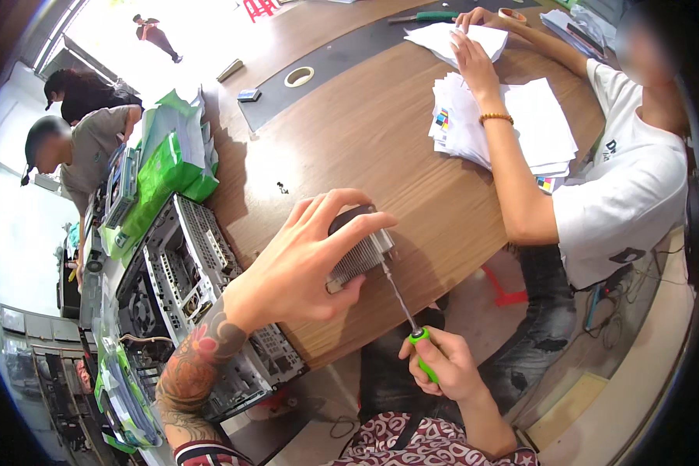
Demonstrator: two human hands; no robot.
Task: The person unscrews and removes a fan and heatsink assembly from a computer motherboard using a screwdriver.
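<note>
Head view: I am watching one cooler, one screwdriver and one open computer case (190, 264).
Left hand (307, 264): fingers are spreading over the finned metal cooler (359, 252), pressing it at the wooden table (365, 132) edge.
Right hand (439, 365): it is closing around the green screwdriver (406, 314), tip meeting the cooler.
Handling: I am judging the cooler stiff, fairly heavy (thin fins bend easily); I would grip its sides.
Neighbour: two hands are sorting white papers (505, 124).

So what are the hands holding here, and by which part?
The left hand grips the finned heatsink cooler from above, around its top and sides. The right hand holds a screwdriver by its green handle, tip at the cooler.
</note>
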